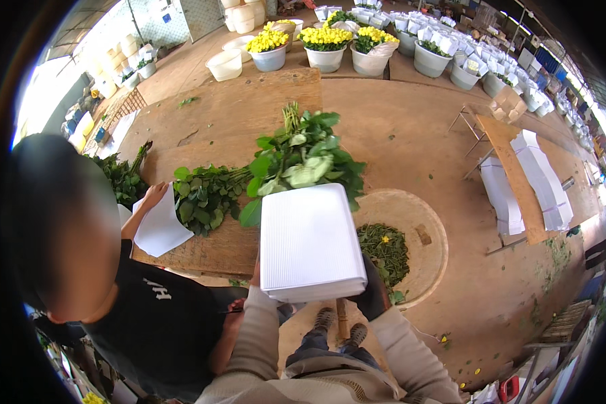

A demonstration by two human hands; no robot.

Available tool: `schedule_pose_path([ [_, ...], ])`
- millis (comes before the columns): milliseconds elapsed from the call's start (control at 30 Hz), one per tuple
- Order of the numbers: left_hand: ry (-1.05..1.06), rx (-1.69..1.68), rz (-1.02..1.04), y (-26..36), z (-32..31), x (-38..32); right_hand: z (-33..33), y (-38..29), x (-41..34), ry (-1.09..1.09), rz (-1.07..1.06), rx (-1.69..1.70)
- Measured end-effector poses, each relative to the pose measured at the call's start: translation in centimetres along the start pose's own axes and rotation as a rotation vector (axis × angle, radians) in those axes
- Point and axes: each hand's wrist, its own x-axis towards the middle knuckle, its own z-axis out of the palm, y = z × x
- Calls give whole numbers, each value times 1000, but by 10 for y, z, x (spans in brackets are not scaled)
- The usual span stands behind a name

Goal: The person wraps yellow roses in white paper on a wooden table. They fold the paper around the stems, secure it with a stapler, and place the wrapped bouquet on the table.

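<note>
A white corrugated cardboard wrap (310, 240), wrapped into a boxy bundle, is held between my two hands in front of me. My left hand (256, 272) grips its lower left side, mostly hidden by the cardboard. On its lower right side is my right hand (374, 290), which looks dark and gloved. Green rose leaves (310, 151) spread just beyond the bundle's far edge, with cut stems (292, 117) pointing away from me. Another leafy bunch (202, 199) lies to the left on the wooden table (197, 252).
A co-worker (156, 323) stands close on my left, one hand on white sheets (156, 227). A round tub (426, 242) holds leaf scraps at right. Buckets of yellow roses (325, 58) stand beyond. A wooden board (515, 177) bears stacked white cardboard (543, 182).
</note>
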Motion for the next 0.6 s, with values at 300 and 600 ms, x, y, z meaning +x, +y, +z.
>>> schedule_pose_path([
  [300, 8, 149, 226, 101, -61, 50, 61, 60, 147, -135, -223, -324],
  [600, 17, 1450, 853, 108, 33, 16, -58, 111, 133, -218, -255, -1304],
])
